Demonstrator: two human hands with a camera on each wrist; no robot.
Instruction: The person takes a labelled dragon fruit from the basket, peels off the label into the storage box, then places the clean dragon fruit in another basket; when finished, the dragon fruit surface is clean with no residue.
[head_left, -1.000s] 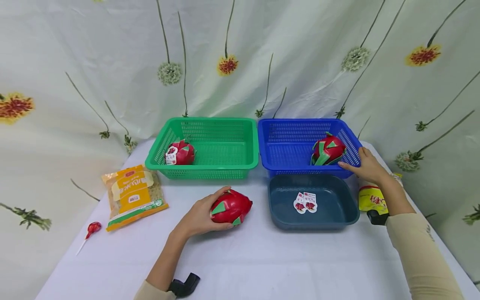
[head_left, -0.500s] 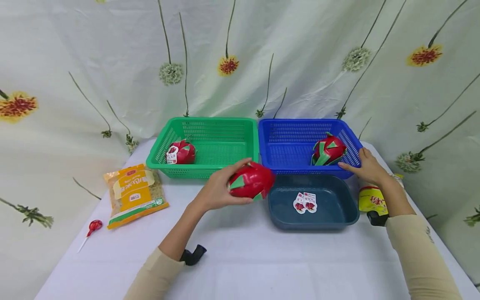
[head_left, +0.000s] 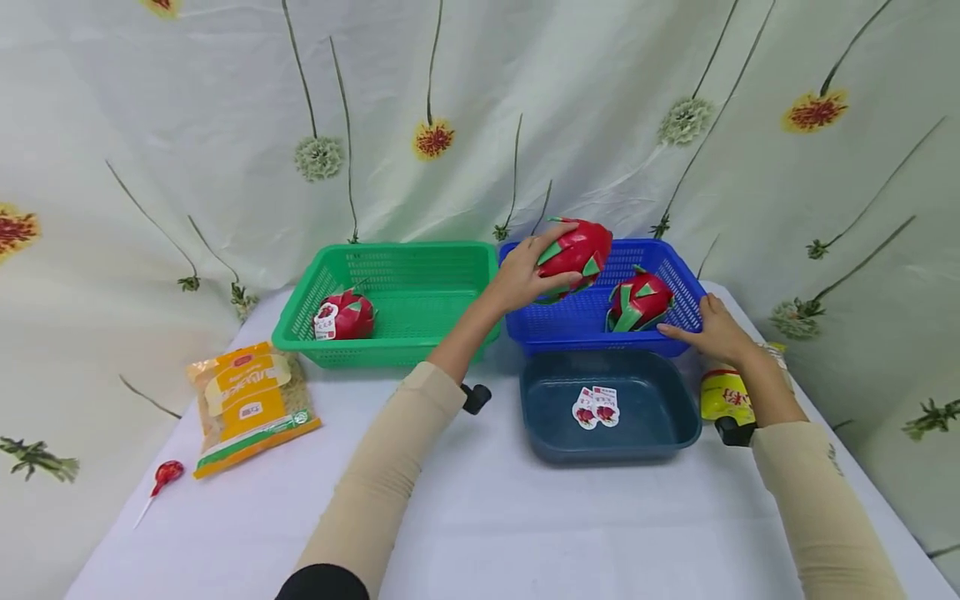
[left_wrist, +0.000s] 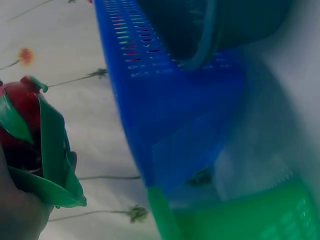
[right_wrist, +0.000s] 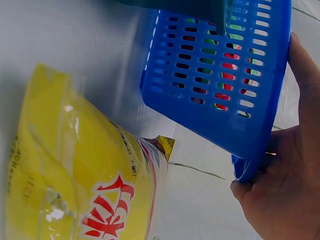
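Observation:
My left hand (head_left: 519, 273) grips a red artificial dragon fruit (head_left: 585, 248) with green scales, raised over the left part of the blue basket (head_left: 551, 323). In the left wrist view this dragon fruit (left_wrist: 54, 145) shows at the left edge, apart from the blue basket's wall. My right hand (head_left: 718, 335) holds that basket's right front corner; in the right wrist view, thumb and fingers are around the rim. Inside the blue basket, at the right, lies another dragon fruit (head_left: 641, 302). A third dragon fruit (head_left: 354, 317), bearing a white tag, lies in the green basket (head_left: 427, 312).
A dark blue-grey tub (head_left: 547, 417) with two fruit-picture tags (head_left: 596, 407) stands before the blue basket. A yellow bag (head_left: 726, 395) lies near my right wrist. At the left lie an orange-labelled bag (head_left: 253, 404) and a red lollipop (head_left: 167, 475).
My left hand has lifted the dragon fruit from the table and carried it right and away from me, over the blue basket. My right hand keeps its hold. The head view has shifted slightly.

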